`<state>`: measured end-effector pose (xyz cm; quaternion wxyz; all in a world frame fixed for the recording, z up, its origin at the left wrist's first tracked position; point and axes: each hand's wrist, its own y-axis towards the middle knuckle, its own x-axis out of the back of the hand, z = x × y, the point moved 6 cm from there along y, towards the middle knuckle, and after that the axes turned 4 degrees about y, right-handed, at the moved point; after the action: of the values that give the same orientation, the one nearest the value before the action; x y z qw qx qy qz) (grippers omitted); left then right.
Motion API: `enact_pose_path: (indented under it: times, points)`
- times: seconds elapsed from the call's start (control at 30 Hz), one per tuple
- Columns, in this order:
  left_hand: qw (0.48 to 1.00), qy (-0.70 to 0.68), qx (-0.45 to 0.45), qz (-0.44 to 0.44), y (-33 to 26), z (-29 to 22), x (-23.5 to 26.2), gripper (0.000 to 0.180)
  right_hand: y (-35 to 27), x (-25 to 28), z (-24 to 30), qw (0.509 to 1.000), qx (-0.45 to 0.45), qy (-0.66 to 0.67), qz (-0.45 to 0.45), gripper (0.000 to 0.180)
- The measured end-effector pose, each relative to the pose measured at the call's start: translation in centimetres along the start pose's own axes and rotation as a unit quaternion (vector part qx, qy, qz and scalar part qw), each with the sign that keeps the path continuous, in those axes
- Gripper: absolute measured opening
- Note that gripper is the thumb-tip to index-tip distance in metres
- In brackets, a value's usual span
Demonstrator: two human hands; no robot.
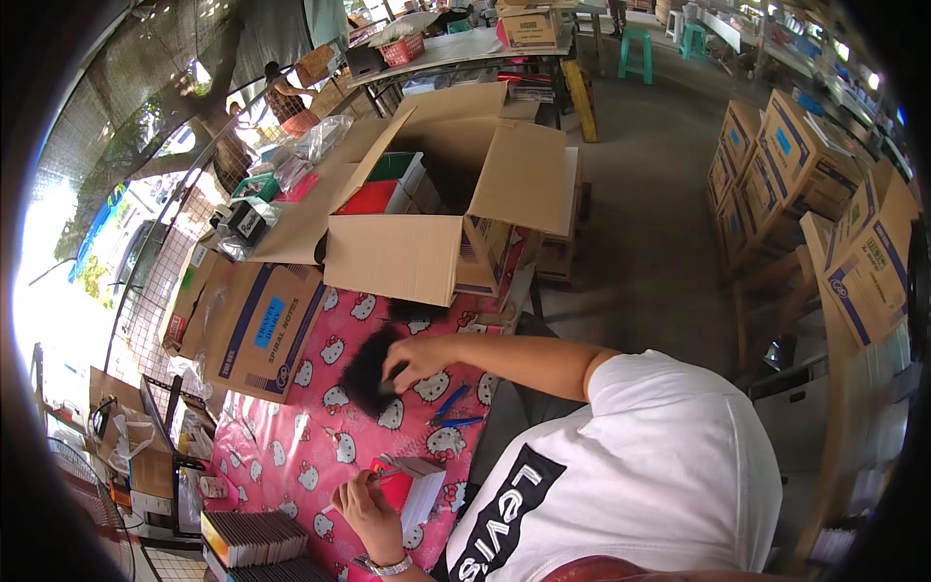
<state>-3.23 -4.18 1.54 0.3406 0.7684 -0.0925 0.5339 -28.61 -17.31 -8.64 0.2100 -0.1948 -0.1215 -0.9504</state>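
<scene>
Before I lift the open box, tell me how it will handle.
The open box is probably heavy, with stacks inside. Its flaps, spread outward, will likely swing and may catch. It could pull left, since the stacks show only there.

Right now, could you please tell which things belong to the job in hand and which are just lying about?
Seemingly in use:
booklet in left hand
black bundle by right hand
perhaps blue-handled tool

Seemingly lying about:
red basket
green stools

My tablecloth looks like glossy plastic, the open carton matt cardboard, the black pad fuzzy, the notebook pages paper, my wristband shiny metal.
</scene>
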Motion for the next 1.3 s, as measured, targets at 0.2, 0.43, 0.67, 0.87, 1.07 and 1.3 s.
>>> enact_pose_path:
  times: [0.2,0.43,0.67,0.87,1.07,1.3]
  points:
    - [0.987,0.143,0.032,-0.069,-0.6,-1.1,1.3,0.022,2.7,-6.9,13.4,0.910,0.080,0.316,0.258,0.036]
    - [0.996,0.046,0.066,-0.028,-1.3,0.1,-0.1,0.028,2.0,-7.3,14.0,0.881,-0.016,0.283,0.378,0.027]
    - [0.998,0.047,0.029,-0.027,-0.2,-1.1,-0.1,0.034,1.1,-6.4,14.5,0.843,-0.053,0.388,0.369,0.021]
    - [0.998,0.014,0.061,-0.029,0.0,-1.1,-0.3,0.035,0.5,-7.0,14.1,0.804,-0.049,0.464,0.369,0.025]
    - [0.998,0.020,0.055,-0.009,0.0,-1.1,0.0,0.035,1.5,-6.6,13.3,0.802,-0.017,0.485,0.348,0.042]
    - [0.999,-0.008,0.051,0.001,-0.1,-0.8,0.0,0.028,0.1,-5.4,11.5,0.811,-0.058,0.515,0.273,0.046]
